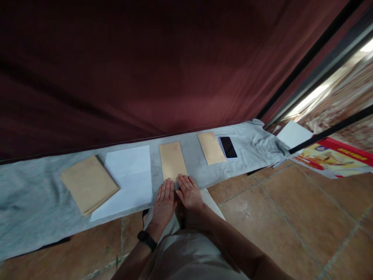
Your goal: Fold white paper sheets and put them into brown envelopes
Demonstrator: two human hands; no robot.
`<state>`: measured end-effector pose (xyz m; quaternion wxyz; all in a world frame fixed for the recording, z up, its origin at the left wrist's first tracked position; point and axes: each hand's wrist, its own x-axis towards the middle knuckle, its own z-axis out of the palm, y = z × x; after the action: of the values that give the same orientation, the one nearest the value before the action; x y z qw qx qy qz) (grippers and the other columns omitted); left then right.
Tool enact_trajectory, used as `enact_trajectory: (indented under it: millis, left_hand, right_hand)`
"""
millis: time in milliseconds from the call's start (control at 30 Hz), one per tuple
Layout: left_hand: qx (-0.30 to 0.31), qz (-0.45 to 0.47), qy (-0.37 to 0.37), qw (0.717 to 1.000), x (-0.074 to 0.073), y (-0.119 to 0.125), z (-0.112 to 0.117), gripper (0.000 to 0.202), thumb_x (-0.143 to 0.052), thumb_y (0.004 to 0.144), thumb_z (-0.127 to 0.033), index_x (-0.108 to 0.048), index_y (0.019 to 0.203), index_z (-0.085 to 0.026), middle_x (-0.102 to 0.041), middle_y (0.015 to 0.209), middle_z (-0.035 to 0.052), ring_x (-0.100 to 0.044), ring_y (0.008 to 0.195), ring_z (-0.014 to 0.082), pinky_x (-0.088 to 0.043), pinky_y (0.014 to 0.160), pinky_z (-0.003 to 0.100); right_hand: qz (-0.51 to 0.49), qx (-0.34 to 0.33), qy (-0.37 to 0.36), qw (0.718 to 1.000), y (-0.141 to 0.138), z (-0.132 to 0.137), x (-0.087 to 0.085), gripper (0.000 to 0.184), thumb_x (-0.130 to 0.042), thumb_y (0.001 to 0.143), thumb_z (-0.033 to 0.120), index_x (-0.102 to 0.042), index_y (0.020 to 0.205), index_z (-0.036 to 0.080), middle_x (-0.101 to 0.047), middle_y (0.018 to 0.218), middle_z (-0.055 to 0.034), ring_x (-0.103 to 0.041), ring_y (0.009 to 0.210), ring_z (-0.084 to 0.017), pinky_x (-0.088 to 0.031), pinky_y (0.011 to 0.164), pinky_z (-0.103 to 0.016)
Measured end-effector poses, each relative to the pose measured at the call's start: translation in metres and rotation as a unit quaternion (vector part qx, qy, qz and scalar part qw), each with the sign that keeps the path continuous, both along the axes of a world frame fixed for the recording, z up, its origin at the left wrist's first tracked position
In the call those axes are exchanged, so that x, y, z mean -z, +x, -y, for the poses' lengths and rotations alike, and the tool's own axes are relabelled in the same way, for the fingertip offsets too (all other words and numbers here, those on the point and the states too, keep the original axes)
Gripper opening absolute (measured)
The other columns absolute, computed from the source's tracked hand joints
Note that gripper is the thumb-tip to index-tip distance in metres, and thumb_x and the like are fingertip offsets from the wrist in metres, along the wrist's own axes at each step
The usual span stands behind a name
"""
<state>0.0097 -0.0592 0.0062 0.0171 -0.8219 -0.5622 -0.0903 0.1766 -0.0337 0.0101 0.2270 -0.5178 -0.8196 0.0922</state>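
Straight to the envelope (171, 157): flat on the grey cloth (247, 144), right in front of the body, with faint reddish print near its far end. Down at its near end with the left hand (164, 194) and the right hand (190, 194), side by side, both unclenched and palms down, with fingers almost straight, resting rather than grasping. Wearing a black watch (147, 240) on the left wrist. Leftward, over a narrow strip of cloth, to white paper (134, 175), overlapped on its left by a slanted pile of envelopes (89, 184). Rightward now, past a wider strip, to a second envelope (211, 147), slightly turned, and just beside it to a phone (228, 147), dark screen up. Beyond, up to a dark red curtain (145, 77); below, to brown floor tiles (253, 217).
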Motion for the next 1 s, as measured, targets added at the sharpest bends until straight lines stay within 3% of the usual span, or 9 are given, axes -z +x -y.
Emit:
enact_trajectory:
  millis: [100, 367, 467, 633, 833, 1000]
  left_hand:
    - [-0.008, 0.009, 0.023, 1.000, 0.000, 0.003, -0.002, 0.065, -0.045, 0.094, -0.026, -0.035, 0.153, -0.002, -0.034, 0.161, 0.0239, -0.025, 0.153, 0.0329, -0.031, 0.122, 0.052]
    - [0.020, 0.037, 0.048, 0.998, 0.011, 0.011, -0.017, 0.063, -0.040, 0.090, -0.017, -0.040, 0.152, -0.007, -0.045, 0.157, 0.0179, -0.036, 0.150, 0.0280, -0.036, 0.120, 0.049]
    - [0.020, 0.039, 0.065, 0.997, 0.018, 0.000, -0.015, 0.060, -0.041, 0.092, -0.023, -0.043, 0.150, -0.008, -0.046, 0.156, 0.0185, -0.039, 0.148, 0.0284, -0.039, 0.118, 0.048]
    - [-0.040, 0.111, 0.055, 0.992, 0.025, -0.012, -0.011, 0.057, -0.045, 0.096, -0.040, -0.051, 0.143, -0.008, -0.048, 0.154, 0.0204, -0.042, 0.145, 0.0315, -0.040, 0.116, 0.049]
    - [-0.184, 0.291, -0.053, 0.937, 0.003, -0.002, -0.039, 0.045, -0.047, 0.091, -0.029, -0.057, 0.133, -0.016, -0.059, 0.141, 0.0145, -0.057, 0.131, 0.0252, -0.047, 0.110, 0.041]
    - [-0.273, 0.359, -0.101, 0.887, -0.023, 0.005, -0.061, 0.056, -0.054, 0.087, -0.022, -0.046, 0.141, -0.010, -0.069, 0.114, 0.0135, -0.066, 0.109, 0.0237, -0.052, 0.098, 0.039]
  right_hand:
    - [0.003, 0.011, 0.009, 1.000, 0.007, -0.001, 0.003, 0.051, -0.042, 0.106, 0.039, -0.046, 0.151, 0.015, -0.048, 0.155, -0.0091, -0.042, 0.145, -0.022, -0.030, 0.123, -0.042]
    - [0.003, 0.018, 0.014, 1.000, 0.006, -0.002, 0.005, 0.050, -0.043, 0.105, 0.044, -0.048, 0.150, 0.022, -0.047, 0.156, -0.0077, -0.045, 0.143, -0.025, -0.030, 0.122, -0.047]
    - [0.009, 0.022, 0.021, 0.999, 0.004, -0.001, 0.005, 0.051, -0.046, 0.103, 0.047, -0.049, 0.149, 0.025, -0.046, 0.157, -0.0084, -0.045, 0.143, -0.026, -0.031, 0.121, -0.048]
    - [0.007, 0.022, 0.039, 0.999, 0.004, 0.001, 0.009, 0.052, -0.048, 0.103, 0.047, -0.049, 0.150, 0.024, -0.045, 0.157, -0.0086, -0.045, 0.143, -0.026, -0.031, 0.121, -0.047]
    - [-0.004, 0.049, 0.045, 0.998, -0.002, 0.004, 0.014, 0.051, -0.050, 0.102, 0.043, -0.050, 0.149, 0.023, -0.048, 0.156, -0.0081, -0.047, 0.141, -0.025, -0.025, 0.123, -0.047]
    - [-0.009, 0.059, 0.044, 0.997, -0.007, 0.006, 0.016, 0.049, -0.048, 0.103, 0.039, -0.049, 0.150, 0.024, -0.050, 0.154, -0.0089, -0.046, 0.142, -0.027, -0.024, 0.123, -0.052]
